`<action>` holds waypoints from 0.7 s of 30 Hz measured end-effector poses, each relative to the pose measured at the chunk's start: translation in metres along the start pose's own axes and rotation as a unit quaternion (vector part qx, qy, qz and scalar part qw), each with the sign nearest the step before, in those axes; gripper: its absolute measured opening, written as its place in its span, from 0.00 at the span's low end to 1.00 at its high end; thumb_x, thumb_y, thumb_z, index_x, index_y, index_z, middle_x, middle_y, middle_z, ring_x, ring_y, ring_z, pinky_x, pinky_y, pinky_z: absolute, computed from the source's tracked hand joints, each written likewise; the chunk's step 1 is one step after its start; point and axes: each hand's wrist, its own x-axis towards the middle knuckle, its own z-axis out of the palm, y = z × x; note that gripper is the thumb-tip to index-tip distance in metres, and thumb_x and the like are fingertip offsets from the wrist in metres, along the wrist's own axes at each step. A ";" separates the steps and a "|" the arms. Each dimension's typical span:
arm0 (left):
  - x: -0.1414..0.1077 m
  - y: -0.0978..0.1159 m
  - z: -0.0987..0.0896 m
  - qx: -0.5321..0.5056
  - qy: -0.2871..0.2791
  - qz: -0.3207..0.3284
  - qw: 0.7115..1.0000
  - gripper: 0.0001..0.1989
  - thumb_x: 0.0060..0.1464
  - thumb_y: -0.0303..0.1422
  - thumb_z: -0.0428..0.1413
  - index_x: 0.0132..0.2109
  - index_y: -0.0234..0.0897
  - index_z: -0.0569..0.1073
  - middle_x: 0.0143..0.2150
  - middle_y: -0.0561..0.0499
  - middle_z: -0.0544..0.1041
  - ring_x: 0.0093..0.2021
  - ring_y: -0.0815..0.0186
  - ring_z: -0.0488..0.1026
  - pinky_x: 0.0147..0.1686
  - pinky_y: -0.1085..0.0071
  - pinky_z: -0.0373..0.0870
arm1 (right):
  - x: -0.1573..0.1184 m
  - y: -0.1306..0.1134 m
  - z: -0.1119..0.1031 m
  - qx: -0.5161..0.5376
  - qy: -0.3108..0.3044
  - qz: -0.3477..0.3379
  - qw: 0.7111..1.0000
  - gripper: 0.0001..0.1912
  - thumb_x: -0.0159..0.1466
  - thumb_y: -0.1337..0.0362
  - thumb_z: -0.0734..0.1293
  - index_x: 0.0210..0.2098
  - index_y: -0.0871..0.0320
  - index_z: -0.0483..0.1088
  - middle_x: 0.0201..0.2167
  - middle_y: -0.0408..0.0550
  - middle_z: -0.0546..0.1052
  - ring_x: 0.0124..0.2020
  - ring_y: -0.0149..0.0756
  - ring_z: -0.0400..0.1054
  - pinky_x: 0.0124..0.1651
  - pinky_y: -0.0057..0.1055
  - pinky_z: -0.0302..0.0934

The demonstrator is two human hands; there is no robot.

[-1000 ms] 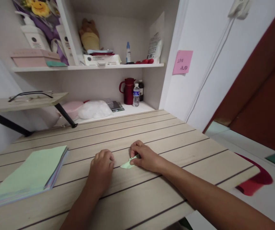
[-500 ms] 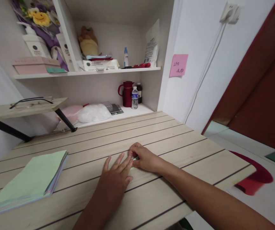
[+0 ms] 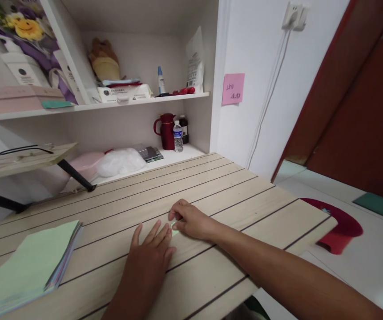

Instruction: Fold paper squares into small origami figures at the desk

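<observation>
A small piece of pale green paper [image 3: 175, 231] lies on the wooden tabletop [image 3: 211, 191], mostly covered by my fingers. My right hand [image 3: 194, 221] has its thumb and fingers closed on it from the right. Just left of it, my left hand [image 3: 151, 251] lies flat on the table with fingers spread, its fingertips at the paper's left edge. Whether the paper is folded cannot be made out. On the left of the table sits a stack of coloured paper [image 3: 33, 258], a light green sheet on top.
A raised wooden stand [image 3: 31, 158] with glasses [image 3: 18, 151] on it occupies the back left. Behind the table are shelves holding a dark red jug [image 3: 167, 133], a water bottle [image 3: 178, 138] and a white plastic bag [image 3: 121, 162]. A red stool [image 3: 338, 226] stands beyond the right edge.
The view has turned to the right, so the scene sits further left. My fingertips have drawn slightly apart, and more of the small green paper shows between my hands.
</observation>
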 end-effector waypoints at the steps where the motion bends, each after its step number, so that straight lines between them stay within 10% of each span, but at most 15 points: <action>1: -0.001 0.000 0.000 -0.002 -0.001 -0.002 1.000 0.18 0.62 0.31 0.47 0.56 0.44 0.73 0.59 0.47 0.74 0.63 0.50 0.66 0.62 0.36 0.51 | -0.001 0.000 -0.003 0.012 0.008 0.005 1.000 0.11 0.57 0.76 0.68 0.38 0.56 0.71 0.41 0.45 0.66 0.37 0.31 0.66 0.44 0.30 0.63; 7: -0.003 0.002 -0.003 -0.024 -0.018 -0.016 0.999 0.19 0.62 0.32 0.47 0.58 0.47 0.71 0.61 0.50 0.71 0.64 0.50 0.63 0.61 0.32 0.48 | -0.035 -0.013 -0.023 -0.163 0.131 -0.073 0.975 0.21 0.63 0.75 0.60 0.54 0.54 0.68 0.57 0.55 0.65 0.58 0.46 0.60 0.59 0.45 0.55; 12: -0.002 0.006 -0.007 -0.036 -0.027 -0.045 0.998 0.19 0.62 0.31 0.48 0.58 0.49 0.72 0.62 0.51 0.70 0.65 0.51 0.62 0.63 0.33 0.45 | -0.064 -0.016 -0.017 -0.227 -0.021 -0.159 0.960 0.22 0.68 0.61 0.62 0.61 0.56 0.63 0.57 0.55 0.70 0.57 0.46 0.62 0.58 0.44 0.56; 21: -0.009 0.011 -0.011 0.017 -0.050 -0.049 0.997 0.18 0.61 0.32 0.50 0.57 0.41 0.73 0.61 0.43 0.71 0.64 0.46 0.63 0.63 0.32 0.42 | -0.057 -0.021 -0.001 -0.382 -0.034 -0.164 0.909 0.18 0.67 0.59 0.64 0.52 0.63 0.71 0.54 0.61 0.72 0.53 0.54 0.64 0.56 0.50 0.54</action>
